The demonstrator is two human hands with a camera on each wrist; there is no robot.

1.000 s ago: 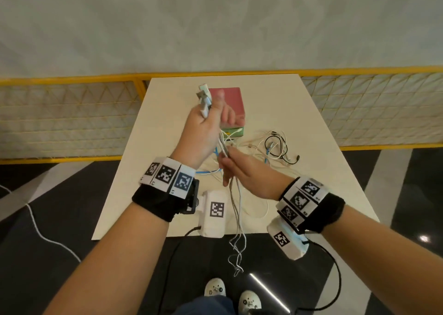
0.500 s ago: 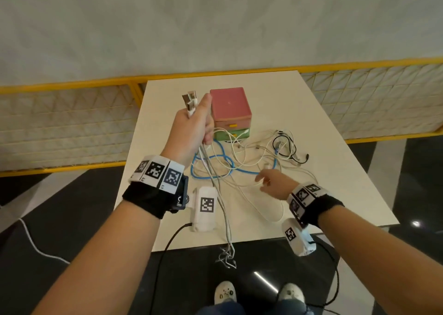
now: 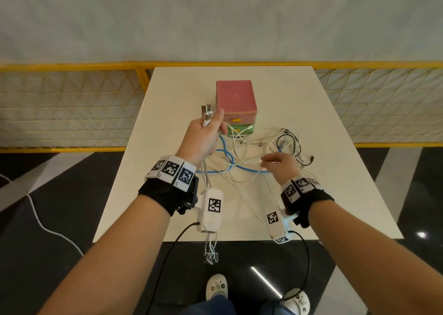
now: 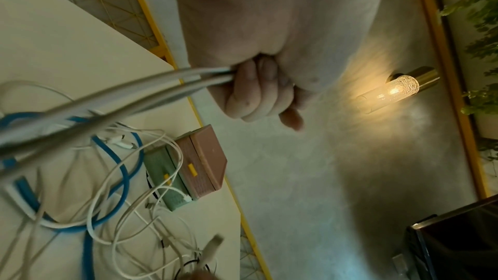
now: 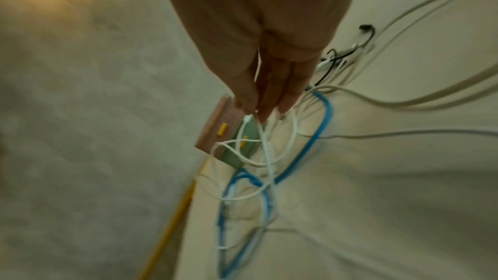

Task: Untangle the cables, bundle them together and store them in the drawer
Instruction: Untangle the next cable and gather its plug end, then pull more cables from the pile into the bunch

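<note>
My left hand (image 3: 208, 132) grips a bundle of grey cables (image 3: 206, 115) above the table, its USB plugs sticking up past my thumb. The bundle's loose loops (image 3: 211, 254) hang below the table's near edge. In the left wrist view my curled fingers (image 4: 256, 93) close round the grey cables (image 4: 161, 84). My right hand (image 3: 265, 161) hovers over a tangle of white cables (image 3: 244, 147), a blue cable (image 3: 225, 154) and a black cable (image 3: 287, 142). It pinches a thin white cable (image 5: 266, 146) between thumb and fingers (image 5: 285, 93). The small drawer box (image 3: 236, 96) stands behind, drawers closed.
The box has a pink upper drawer (image 3: 239, 118) and a green lower drawer (image 3: 242, 130), both with yellow handles. A white plug leans on the green one. The cream table (image 3: 335, 170) stands against a yellow mesh railing (image 3: 72, 103). Dark floor lies all around.
My right hand has let go of the grey bundle, moved right over the tangle and taken a thin white cable. My left hand has stayed up with the bundle.
</note>
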